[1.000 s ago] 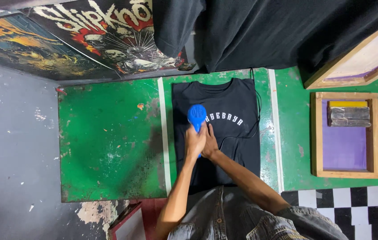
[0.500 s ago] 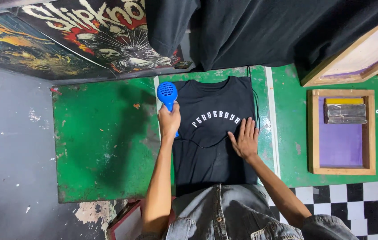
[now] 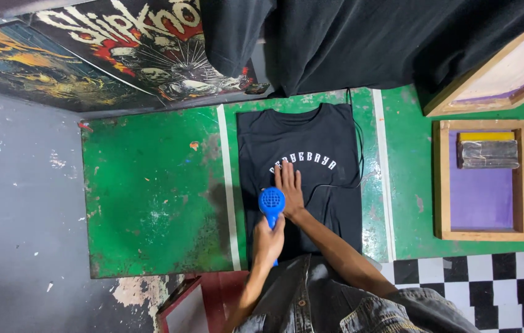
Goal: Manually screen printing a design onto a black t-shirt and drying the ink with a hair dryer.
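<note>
Green paint covers the bench [image 3: 151, 203], with white lines running across it. A black shirt [image 3: 302, 139] with white letters lies flat on the bench. The left hand [image 3: 269, 242] is closed around the handle of a blue hair dryer [image 3: 272, 201], and the dryer's round end sits over the lower part of the shirt. The right hand [image 3: 289, 185] is open and lies flat on the shirt, just under the letters and right beside the dryer. A wooden frame with a purple screen [image 3: 482, 197] lies well off to the right. Dark posters [image 3: 132, 43] lean at the back.
</note>
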